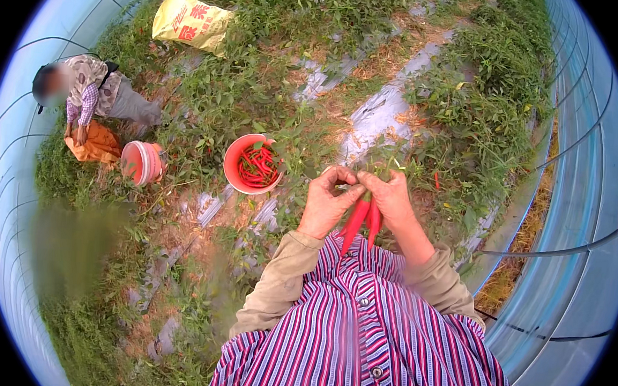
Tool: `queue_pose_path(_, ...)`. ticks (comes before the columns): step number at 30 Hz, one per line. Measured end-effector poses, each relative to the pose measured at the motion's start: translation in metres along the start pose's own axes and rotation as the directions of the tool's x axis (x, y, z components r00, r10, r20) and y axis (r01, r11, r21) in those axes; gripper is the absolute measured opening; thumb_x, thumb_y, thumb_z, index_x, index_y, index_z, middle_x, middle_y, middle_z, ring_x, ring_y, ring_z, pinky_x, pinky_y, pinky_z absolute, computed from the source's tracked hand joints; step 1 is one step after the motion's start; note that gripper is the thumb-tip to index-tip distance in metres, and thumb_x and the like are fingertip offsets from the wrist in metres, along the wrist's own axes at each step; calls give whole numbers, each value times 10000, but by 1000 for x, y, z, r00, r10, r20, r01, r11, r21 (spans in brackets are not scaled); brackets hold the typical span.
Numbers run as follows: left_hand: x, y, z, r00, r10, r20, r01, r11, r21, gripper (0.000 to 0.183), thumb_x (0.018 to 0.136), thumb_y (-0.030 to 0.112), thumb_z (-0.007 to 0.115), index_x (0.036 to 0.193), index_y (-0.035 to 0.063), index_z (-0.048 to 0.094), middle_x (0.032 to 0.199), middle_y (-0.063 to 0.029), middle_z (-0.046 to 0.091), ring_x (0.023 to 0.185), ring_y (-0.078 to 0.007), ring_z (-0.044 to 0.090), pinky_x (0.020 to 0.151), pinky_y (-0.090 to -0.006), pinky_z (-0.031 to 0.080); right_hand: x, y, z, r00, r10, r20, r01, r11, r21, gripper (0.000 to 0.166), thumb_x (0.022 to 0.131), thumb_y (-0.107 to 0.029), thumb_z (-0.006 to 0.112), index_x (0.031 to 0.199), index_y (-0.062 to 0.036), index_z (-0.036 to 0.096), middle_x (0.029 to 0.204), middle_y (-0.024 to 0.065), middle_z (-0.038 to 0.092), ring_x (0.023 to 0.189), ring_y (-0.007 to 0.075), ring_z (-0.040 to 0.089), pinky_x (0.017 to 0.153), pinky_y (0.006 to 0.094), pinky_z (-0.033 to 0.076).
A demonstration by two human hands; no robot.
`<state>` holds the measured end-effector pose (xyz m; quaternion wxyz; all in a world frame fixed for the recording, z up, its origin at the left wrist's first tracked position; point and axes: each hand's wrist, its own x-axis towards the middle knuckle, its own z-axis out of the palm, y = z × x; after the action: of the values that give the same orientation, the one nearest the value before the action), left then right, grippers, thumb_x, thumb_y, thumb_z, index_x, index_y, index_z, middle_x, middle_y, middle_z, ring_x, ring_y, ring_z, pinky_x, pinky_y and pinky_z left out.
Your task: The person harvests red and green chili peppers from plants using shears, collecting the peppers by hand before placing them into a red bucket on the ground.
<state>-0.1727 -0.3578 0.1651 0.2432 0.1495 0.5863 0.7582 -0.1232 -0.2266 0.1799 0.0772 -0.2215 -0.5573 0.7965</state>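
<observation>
Just in front of my striped shirt, two or so red chili peppers (357, 223) hang tips down from my right hand (394, 200). Its thumb and fingers are closed at their green stem ends. My left hand (323, 201) meets it there, thumb and forefinger pinched together against the stems. What lies between the left fingertips is hidden. Green pepper plants (381, 168) stand right behind both hands. To the left, a red bucket (235, 167) holds many picked red chili peppers (259, 165).
At far left a person (97, 90) bends over an orange sack (99, 142). Beside it a second bucket (143, 163) lies tipped. A yellow printed sack (192, 23) rests on plants. Plastic mulch (381, 113) covers parts of the ground; a film tunnel wall (565, 206) curves along the right.
</observation>
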Motion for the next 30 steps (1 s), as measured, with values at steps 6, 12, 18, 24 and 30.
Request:
queue_pose_path(6,0,-11,10,976,-139,-168,76,939,-335,118,827,43,601,918,27,529,927,-46,591,873,-136,565,794,-278,466,-1,10,3,984,176,-38,-162,955,248,395,790,-113,700,1015,163,530,838,73,638,744,114,596,665,248,490)
queue_pose_path(12,9,-26,-10,909,-386,-156,181,703,-688,209,876,232,560,972,54,510,998,-114,595,988,-231,555,845,-351,429,1,29,-12,977,211,-29,-191,931,309,702,755,-122,736,1166,225,284,825,103,643,704,143,609,650,274,499)
queue_pose_path(18,2,-26,-7,791,-609,-53,441,629,-641,598,825,503,571,1222,85,414,1190,-167,508,1162,-271,449,949,-439,353,-10,15,-19,957,291,-7,-271,901,340,295,764,-74,676,947,110,535,756,80,621,648,132,589,556,256,483)
queue_pose_path(24,-18,-51,4,892,-403,205,441,678,-588,409,877,363,569,1180,95,506,1167,-92,535,1130,-230,481,972,-418,394,-6,27,-6,964,252,-89,-230,951,204,145,766,-74,654,839,30,584,785,74,623,677,138,596,600,273,495)
queue_pose_path(30,-21,-41,12,812,-460,358,570,497,-654,289,861,143,607,1128,79,517,1099,-94,566,997,-224,579,860,-410,493,9,43,-21,990,40,-136,-73,966,-248,350,684,-228,690,714,103,578,591,94,562,571,114,501,539,308,443)
